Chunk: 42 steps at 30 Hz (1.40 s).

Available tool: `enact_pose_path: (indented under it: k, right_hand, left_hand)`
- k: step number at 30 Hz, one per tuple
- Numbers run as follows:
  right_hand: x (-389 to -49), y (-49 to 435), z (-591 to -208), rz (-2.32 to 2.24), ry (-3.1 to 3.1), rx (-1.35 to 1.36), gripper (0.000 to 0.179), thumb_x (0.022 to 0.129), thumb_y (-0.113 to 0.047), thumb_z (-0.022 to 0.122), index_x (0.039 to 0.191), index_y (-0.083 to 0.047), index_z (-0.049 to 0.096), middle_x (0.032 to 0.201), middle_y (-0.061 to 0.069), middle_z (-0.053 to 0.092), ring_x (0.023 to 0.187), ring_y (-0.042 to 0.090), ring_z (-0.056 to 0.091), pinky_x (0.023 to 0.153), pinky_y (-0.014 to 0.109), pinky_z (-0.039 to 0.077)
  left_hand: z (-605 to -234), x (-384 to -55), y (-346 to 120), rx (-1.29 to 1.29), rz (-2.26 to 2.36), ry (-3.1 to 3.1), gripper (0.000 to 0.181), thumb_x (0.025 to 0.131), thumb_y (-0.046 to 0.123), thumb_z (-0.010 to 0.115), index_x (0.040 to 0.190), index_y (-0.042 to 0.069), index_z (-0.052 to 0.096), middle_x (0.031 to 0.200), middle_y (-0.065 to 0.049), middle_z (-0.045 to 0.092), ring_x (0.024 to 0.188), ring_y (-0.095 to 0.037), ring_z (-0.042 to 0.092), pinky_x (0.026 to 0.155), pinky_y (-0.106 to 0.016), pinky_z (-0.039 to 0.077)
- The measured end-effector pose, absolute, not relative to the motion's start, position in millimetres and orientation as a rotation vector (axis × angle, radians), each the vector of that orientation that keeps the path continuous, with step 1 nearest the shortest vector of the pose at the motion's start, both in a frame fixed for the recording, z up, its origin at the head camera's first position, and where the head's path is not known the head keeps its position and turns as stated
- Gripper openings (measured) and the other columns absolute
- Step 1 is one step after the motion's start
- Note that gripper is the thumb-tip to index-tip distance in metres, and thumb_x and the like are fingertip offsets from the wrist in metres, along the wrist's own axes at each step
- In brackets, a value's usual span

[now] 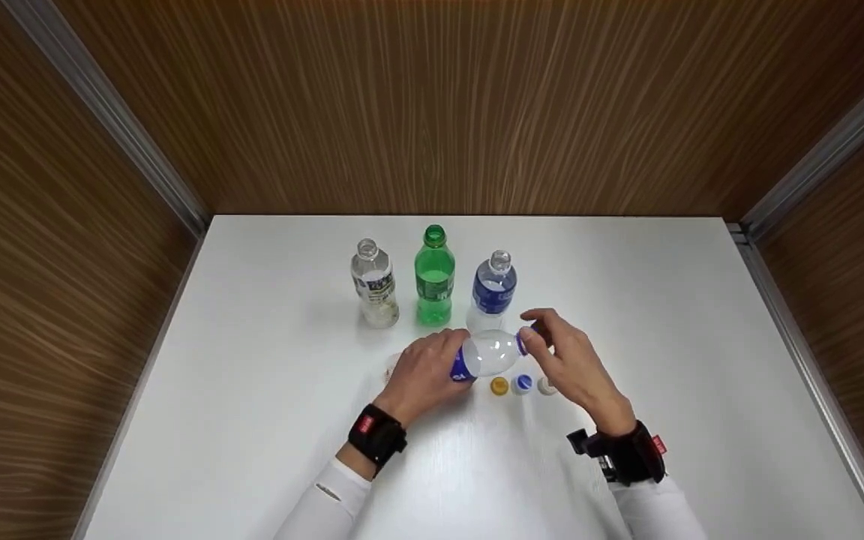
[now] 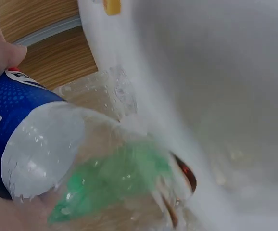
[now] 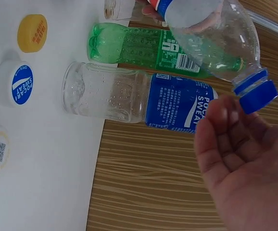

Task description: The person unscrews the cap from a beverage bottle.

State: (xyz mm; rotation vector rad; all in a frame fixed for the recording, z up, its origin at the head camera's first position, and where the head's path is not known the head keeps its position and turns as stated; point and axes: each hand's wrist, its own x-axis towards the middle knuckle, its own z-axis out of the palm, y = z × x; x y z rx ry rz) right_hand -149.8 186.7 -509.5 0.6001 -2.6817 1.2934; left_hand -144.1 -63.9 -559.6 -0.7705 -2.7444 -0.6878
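My left hand (image 1: 423,375) grips a clear plastic bottle (image 1: 493,354) with a blue label around its middle. The bottle lies tilted on its side above the table, its neck toward the right. A blue cap (image 3: 258,96) sits on its mouth. Close to that cap is my right hand (image 1: 573,364), fingers loosely bent; in the right wrist view the fingertips (image 3: 215,111) stand just apart from it. Below the bottle lie a yellow cap (image 1: 499,385), a white-and-blue Pocari Sweat cap (image 1: 523,384) and a white cap (image 1: 546,386), partly behind the right hand.
Behind the hands stand three uncapped bottles in a row: a clear one (image 1: 377,292) with a patterned label, a green one (image 1: 434,277), and a blue-labelled Pocari Sweat bottle (image 1: 494,289). Wood-grain panels (image 1: 432,112) wall the white table (image 1: 267,405) at the back and sides.
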Motion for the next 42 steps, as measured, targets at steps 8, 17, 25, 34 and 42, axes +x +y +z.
enact_pose_path:
  k: [8, 17, 25, 34, 42]
  right_hand:
    - [-148.6, 182.5, -511.1, 1.279, -2.751, 0.454, 0.025, 0.107, -0.029, 0.058, 0.099, -0.010, 0.071, 0.066, -0.008, 0.058, 0.058, 0.010, 0.054, 0.053, 0.026, 0.041]
    - [-148.3, 182.3, -510.2, 1.296, -2.668, 0.542, 0.016, 0.104, -0.021, 0.064, 0.102, -0.007, 0.070, 0.078, -0.008, 0.064, 0.067, 0.010, 0.055, 0.060, 0.025, 0.046]
    - [-147.2, 181.8, -508.2, 1.305, -2.606, 0.618, 0.012, 0.103, -0.016, 0.066, 0.104, -0.006, 0.070, 0.079, -0.008, 0.060, 0.066, 0.010, 0.053, 0.057, 0.025, 0.044]
    - [-146.3, 182.4, -507.3, 1.312, -2.548, 0.697, 0.013, 0.100, -0.013, 0.068, 0.110, -0.005, 0.069, 0.089, -0.007, 0.063, 0.073, 0.009, 0.055, 0.060, 0.030, 0.048]
    - [-146.2, 183.9, -505.8, 1.304, -2.575, 0.703, 0.021, 0.101, -0.015, 0.067, 0.116, -0.002, 0.067, 0.094, -0.004, 0.066, 0.077, 0.011, 0.059, 0.065, 0.027, 0.050]
  left_hand:
    - [-559.0, -145.3, -64.0, -0.786, -0.480, -2.714, 0.066, 0.078, 0.034, 0.089, 0.131, 0.008, 0.059, 0.113, -0.008, 0.069, 0.098, -0.024, 0.069, 0.087, -0.040, 0.058]
    - [-557.9, -143.0, -62.9, -0.757, -0.612, -2.769, 0.066, 0.081, 0.035, 0.087, 0.133, 0.008, 0.057, 0.116, -0.009, 0.069, 0.101, -0.025, 0.069, 0.090, -0.041, 0.057]
    - [-558.4, -141.7, -62.9, -0.744, -0.738, -2.784, 0.062, 0.082, 0.034, 0.087, 0.130, 0.008, 0.057, 0.116, -0.009, 0.070, 0.101, -0.024, 0.069, 0.089, -0.040, 0.058]
    - [-557.7, -139.9, -61.7, -0.701, -0.874, -2.795, 0.058, 0.083, 0.034, 0.085, 0.128, 0.009, 0.059, 0.117, -0.007, 0.071, 0.104, -0.021, 0.069, 0.090, -0.039, 0.058]
    - [-558.4, -139.4, -61.5, -0.705, -0.887, -2.795, 0.060, 0.082, 0.034, 0.086, 0.130, 0.008, 0.059, 0.117, -0.007, 0.070, 0.104, -0.021, 0.068, 0.091, -0.039, 0.057]
